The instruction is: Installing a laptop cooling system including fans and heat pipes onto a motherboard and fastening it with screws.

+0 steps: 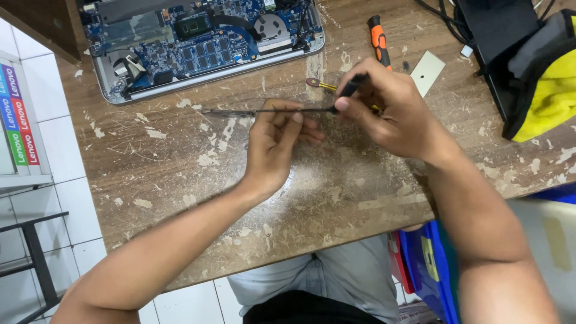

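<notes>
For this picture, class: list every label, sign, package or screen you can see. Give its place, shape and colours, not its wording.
Sign strip: far left edge, beside the wooden table; a tall narrow panel with stacked blocks of blue, purple, red and green bearing white lettering.
Pale card: on the table right of the orange-handled screwdriver; small, rectangular, blank cream, one dark dot.
No lit screen shows.

You're at a repair workshop bench: scarred wooden worktop (180, 174), opened laptop (204, 45) with bare circuit board at its far edge, orange-handled screwdriver (378, 41) right of the laptop, cables (441, 18) further right.
</notes>
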